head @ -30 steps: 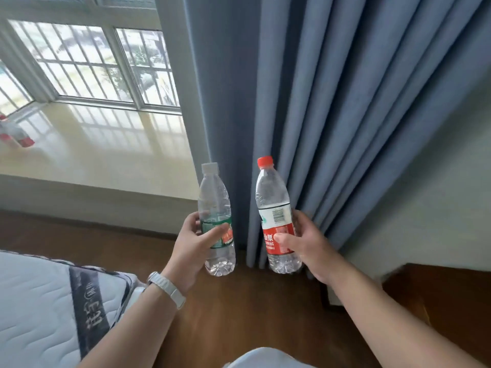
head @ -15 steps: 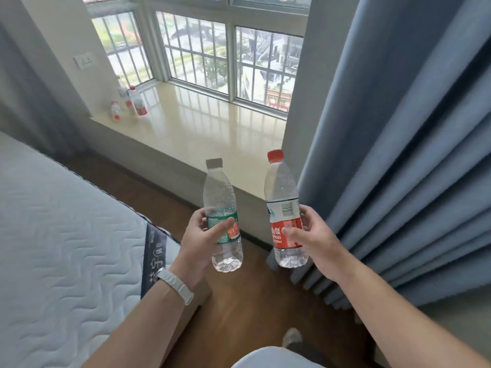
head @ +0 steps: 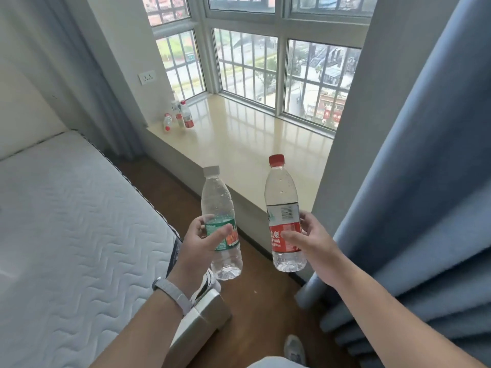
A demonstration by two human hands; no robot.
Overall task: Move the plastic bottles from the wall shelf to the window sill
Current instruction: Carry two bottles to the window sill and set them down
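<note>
My left hand point(head: 203, 241) grips a clear bottle with a white cap and green label point(head: 219, 205), held upright above the wooden floor. My right hand point(head: 309, 241) grips a clear bottle with a red cap and red label point(head: 283, 192), also upright, its top half in front of the near end of the cream window sill point(head: 239, 144). Both bottles hang below and in front of the sill's near corner. Several more bottles point(head: 182, 116) stand in the sill's far left corner, one small one lying down.
A white mattress point(head: 66, 221) fills the left side, its corner by my left wrist. Blue curtains point(head: 425, 181) hang on the right against a grey pillar point(head: 342, 144). A narrow strip of wooden floor point(head: 255, 301) runs between bed and sill. Barred windows back the sill.
The view has swung left from the curtain to the window sill, which now shows in full length. Both hands keep holding their bottles upright, side by side.
</note>
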